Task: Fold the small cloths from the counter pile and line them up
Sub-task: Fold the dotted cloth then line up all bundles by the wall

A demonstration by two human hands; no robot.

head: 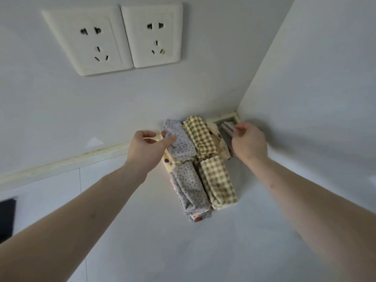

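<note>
White bench point(203, 251) in a wall corner carries the cloths point(200, 165) bunched against the back wall, where the left hand point(147, 150) pinches a grey dotted cloth point(180, 142) and the right hand point(249, 142) grips a striped cloth point(227, 128).

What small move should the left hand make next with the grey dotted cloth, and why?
Probably lift the grey dotted cloth clear of the pile: the left hand already pinches its edge, while the right hand is busy at the grey striped cloth in the corner.
</note>
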